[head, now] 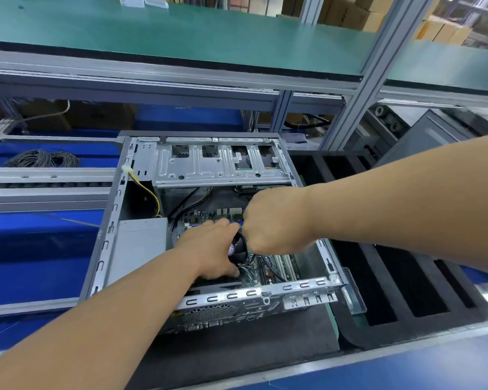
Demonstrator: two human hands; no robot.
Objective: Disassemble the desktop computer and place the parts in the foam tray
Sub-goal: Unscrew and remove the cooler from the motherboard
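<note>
Reaching into the open desktop computer case [141,246] from the near side, both hands meet over the motherboard [209,216]. Left hand [209,249] curls around the black cooler fan [238,250], thumb low beside the fan's wires. Right hand [273,220] is clenched just beside the fan's upper edge; what it pinches, if anything, cannot be told, fingers hidden. Case lies on its side on a dark mat [237,344], silver drive cage [217,164] at the far end, grey power supply [141,243] at left. Black foam tray [358,280] sits touching the case's right side, slots showing dark. Coiled cable [43,159] lies far left.
</note>
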